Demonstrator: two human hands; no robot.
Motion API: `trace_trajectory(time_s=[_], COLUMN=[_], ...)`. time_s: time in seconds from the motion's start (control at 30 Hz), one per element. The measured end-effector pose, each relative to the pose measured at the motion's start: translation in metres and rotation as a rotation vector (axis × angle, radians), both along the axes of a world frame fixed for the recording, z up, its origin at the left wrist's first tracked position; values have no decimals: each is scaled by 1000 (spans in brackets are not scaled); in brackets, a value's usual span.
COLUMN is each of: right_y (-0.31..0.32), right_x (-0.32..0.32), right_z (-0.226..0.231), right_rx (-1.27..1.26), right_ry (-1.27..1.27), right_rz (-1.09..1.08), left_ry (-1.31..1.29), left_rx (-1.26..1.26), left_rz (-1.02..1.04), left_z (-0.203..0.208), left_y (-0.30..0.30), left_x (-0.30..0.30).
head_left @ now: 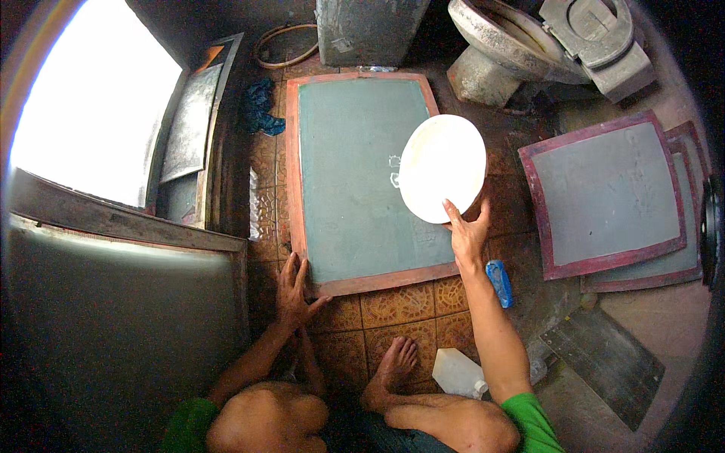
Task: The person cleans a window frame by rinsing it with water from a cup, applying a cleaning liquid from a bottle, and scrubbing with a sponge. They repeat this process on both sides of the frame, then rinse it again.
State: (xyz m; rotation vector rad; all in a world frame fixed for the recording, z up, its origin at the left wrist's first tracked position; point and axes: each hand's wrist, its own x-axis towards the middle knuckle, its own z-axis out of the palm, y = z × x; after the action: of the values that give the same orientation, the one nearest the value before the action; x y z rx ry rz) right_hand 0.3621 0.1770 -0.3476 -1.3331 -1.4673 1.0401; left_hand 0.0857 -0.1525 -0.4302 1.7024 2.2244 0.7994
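Observation:
My right hand [469,235] grips a round white bowl [444,167] at its near edge, thumb on the rim and fingers behind it. The bowl hangs over the right side of a screen-printing frame [361,181], whose grey-green mesh sits in a reddish-brown border and lies on the floor. Small white marks show on the mesh just left of the bowl. What the bowl holds is washed out by glare. At the frame's near left corner, my left hand [293,293] rests with fingers spread against the border.
More screen frames [610,198] lean at the right, near a dark flat panel [604,362]. A toilet [502,45] stands at the far right. By my right foot lie a white plastic jug [457,371] and a blue packet [498,284]. A dark blue cloth [261,107] lies far left.

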Motion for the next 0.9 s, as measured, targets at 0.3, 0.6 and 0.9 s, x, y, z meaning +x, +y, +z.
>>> trace_trajectory(time_s=[0.3,0.6,0.9], right_y=[-11,-16,-11], right_x=[-4,-18,-1], right_z=[9,29,24], right_rx=[19,201,111], right_ry=[-16,2,-64], right_rz=[-12,61,-49], left_ry=[-1,0,-17], left_rx=[5,-2,9], left_rz=[11,-1,11], left_z=[-4,-5,0], left_y=[-1,-1,1], left_x=[2,1,2])
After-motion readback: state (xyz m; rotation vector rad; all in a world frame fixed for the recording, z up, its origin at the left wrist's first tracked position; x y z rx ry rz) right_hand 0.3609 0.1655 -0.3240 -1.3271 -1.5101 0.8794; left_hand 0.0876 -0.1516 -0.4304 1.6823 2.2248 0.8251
